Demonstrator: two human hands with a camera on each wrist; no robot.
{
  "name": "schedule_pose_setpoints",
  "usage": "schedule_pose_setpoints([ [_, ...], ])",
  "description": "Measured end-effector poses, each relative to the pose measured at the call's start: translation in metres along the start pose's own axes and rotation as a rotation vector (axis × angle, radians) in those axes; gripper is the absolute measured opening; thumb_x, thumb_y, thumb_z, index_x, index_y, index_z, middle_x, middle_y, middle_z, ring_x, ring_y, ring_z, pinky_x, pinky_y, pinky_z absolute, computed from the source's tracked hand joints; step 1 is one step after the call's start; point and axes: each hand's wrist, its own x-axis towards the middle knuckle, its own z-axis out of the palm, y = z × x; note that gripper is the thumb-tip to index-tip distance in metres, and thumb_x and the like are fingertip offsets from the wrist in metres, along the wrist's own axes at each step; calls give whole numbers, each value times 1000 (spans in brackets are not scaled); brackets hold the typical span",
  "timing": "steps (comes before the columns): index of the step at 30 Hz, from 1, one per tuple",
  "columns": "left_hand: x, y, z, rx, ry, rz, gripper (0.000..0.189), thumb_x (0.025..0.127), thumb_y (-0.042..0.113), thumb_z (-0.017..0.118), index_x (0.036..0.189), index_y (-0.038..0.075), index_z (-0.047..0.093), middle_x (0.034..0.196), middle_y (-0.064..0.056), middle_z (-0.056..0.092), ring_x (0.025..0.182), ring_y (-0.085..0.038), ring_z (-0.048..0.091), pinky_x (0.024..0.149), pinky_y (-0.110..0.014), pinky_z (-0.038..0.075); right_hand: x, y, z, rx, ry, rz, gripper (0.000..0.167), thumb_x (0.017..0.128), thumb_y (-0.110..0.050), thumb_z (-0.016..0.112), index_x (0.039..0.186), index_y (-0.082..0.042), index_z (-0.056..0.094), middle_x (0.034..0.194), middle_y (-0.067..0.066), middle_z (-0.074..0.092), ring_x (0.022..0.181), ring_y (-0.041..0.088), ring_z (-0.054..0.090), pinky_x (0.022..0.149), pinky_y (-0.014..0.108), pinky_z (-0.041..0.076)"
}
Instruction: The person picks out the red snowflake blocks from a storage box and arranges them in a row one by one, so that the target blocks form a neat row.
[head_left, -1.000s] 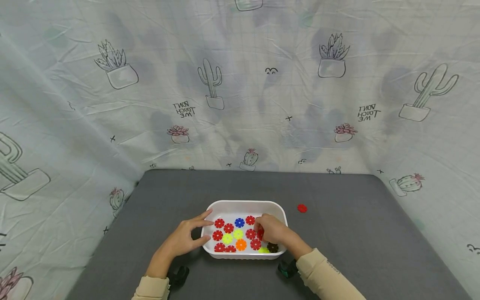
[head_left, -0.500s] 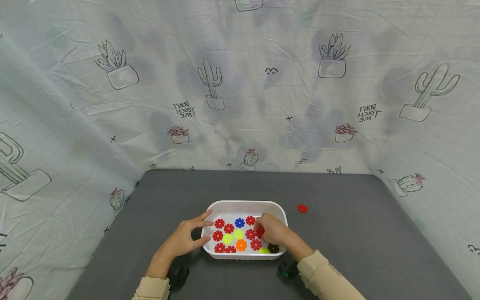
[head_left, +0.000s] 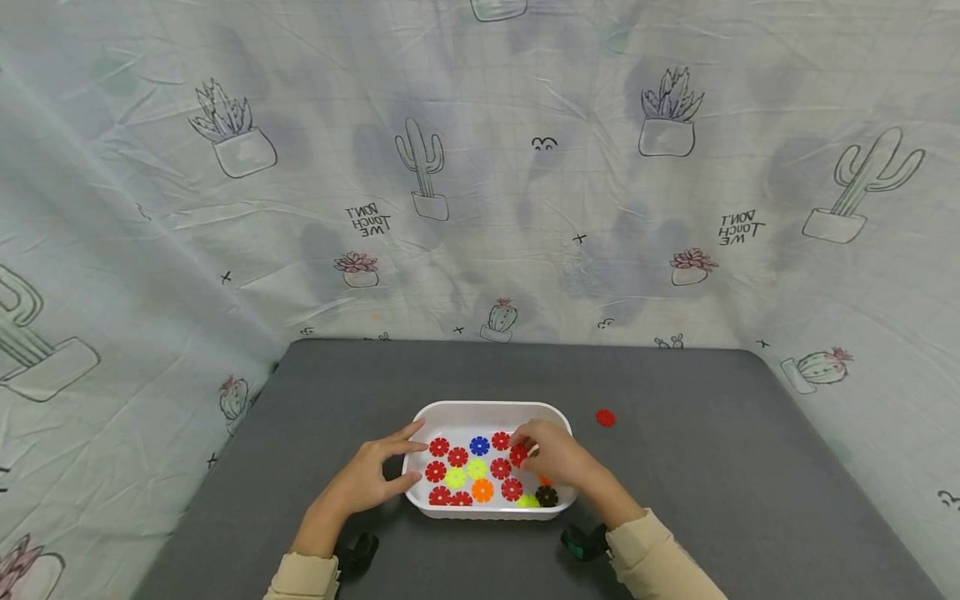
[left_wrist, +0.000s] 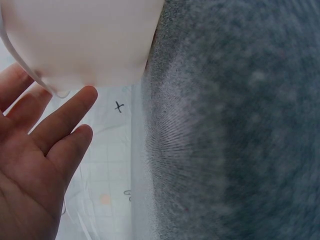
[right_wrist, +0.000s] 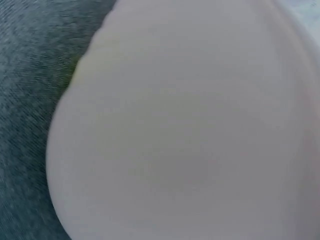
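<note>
In the lower middle of the frame, a red notched disc (head_left: 517,456) lies just left of the nearer right hand (head_left: 557,454), at its bent fingertips, whether pinched I cannot tell, while the spread-fingered left hand (head_left: 365,475) touches the white tray (head_left: 487,407).

A white, oblong tray (head_left: 491,403) with rounded corners sits upright on the grey table (head_left: 360,375); the left hand (head_left: 366,475) touches its end wall with spread fingers. Inside, small notched discs lie spread over the floor: mostly red discs (head_left: 438,447), with one blue disc (head_left: 479,446), yellow-green discs (head_left: 455,477), an orange disc (head_left: 482,490) and a black disc (head_left: 547,496). The right hand's (head_left: 557,454) fingertips are at another red disc (head_left: 517,457); whether they pinch it is unclear.
</note>
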Motion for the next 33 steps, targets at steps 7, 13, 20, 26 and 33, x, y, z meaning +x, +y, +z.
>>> schedule_pose_setpoints([
  [7, 0, -1, -1, -2, -1, -3, 42, 84, 31, 67, 121, 11, 66, 147, -4, 43, 129, -30, 48, 99, -59, 41, -7, 15, -10, 187, 100, -11, 22, 82, -5, 71, 104, -7, 67, 99, 2, 67, 90, 17, 62, 81, 33, 55],
  [13, 0, -1, -1, 2, 6, 5, 41, 84, 31, 67, 120, 12, 67, 147, -4, 44, 129, -30, 49, 98, -58, 42, -14, 30, -18, 359, 183, -2, 27, 83, -7, 70, 110, -3, 65, 104, 11, 67, 92, 22, 62, 78, 25, 55],
  [20, 1, -3, -1, 1, 10, 14, 41, 84, 30, 67, 120, 11, 67, 147, -5, 44, 128, -30, 49, 98, -59, 42, -22, 48, -25, 510, 312, 13, 31, 84, -4, 69, 114, 2, 62, 107, 20, 65, 87, 15, 62, 73, 20, 54],
  [26, 1, -7, 0, 12, 9, 17, 41, 84, 30, 66, 120, 12, 67, 147, -6, 44, 128, -31, 49, 97, -60, 42, -26, 70, -30, 554, 433, -13, 35, 84, -6, 70, 115, 6, 60, 108, 24, 63, 88, 9, 61, 74, 18, 54],
  [33, 1, -8, 0, 8, 4, 14, 42, 84, 31, 67, 120, 12, 67, 147, -5, 44, 128, -31, 49, 98, -59, 42, -31, 94, -36, 614, 518, 39, 38, 84, -4, 70, 117, 9, 58, 100, 0, 66, 87, 6, 62, 73, 17, 54],
])
